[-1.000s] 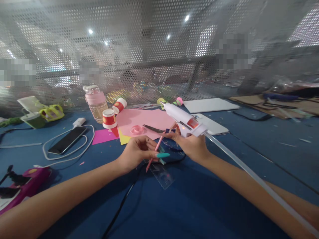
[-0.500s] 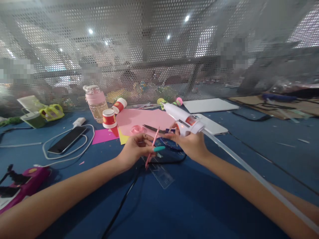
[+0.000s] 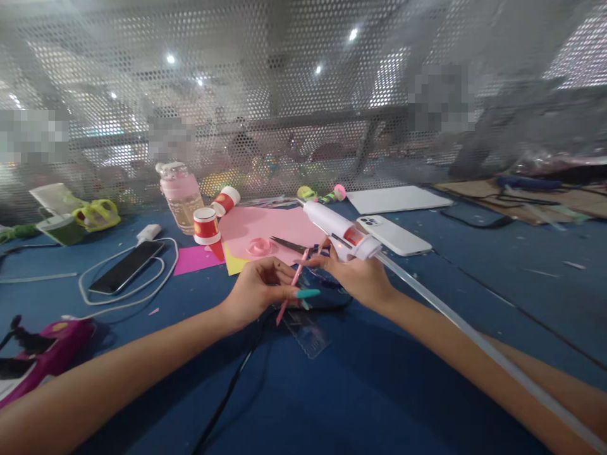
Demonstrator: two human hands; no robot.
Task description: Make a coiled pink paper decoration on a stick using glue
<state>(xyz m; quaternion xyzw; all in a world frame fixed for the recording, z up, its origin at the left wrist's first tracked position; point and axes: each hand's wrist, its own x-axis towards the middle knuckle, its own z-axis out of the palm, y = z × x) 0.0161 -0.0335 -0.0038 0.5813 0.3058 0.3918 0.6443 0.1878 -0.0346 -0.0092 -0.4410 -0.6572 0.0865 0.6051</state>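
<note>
Between the thumb and fingers of my left hand [image 3: 258, 287] is a narrow pink paper strip [image 3: 294, 281], held at a slant. My right hand [image 3: 363, 281] is wrapped round the handle of a white glue gun [image 3: 339, 230], whose nozzle points away to the upper left. A long clear glue stick [image 3: 446, 322] runs out of the gun's back. The right thumb and finger reach to the strip's upper end; whether they touch it I cannot tell. Just behind the hands lie scissors [image 3: 287, 244] and a pink paper coil [image 3: 260, 247] on a pink sheet [image 3: 265, 221]. Below is a clear ruler [image 3: 308, 335].
Paper cups [image 3: 207, 226], a pink-lidded bottle [image 3: 179, 196] and a phone on a cable [image 3: 127, 267] stand or lie to the left. A purple power strip [image 3: 52, 344] is at the lower left. A white phone [image 3: 398, 237] lies right of the glue gun. Black cord [image 3: 232, 385] crosses the table.
The glue gun has shifted slightly left and down, and my right fingertips have come to the pink strip's upper end. My left hand still holds the strip.
</note>
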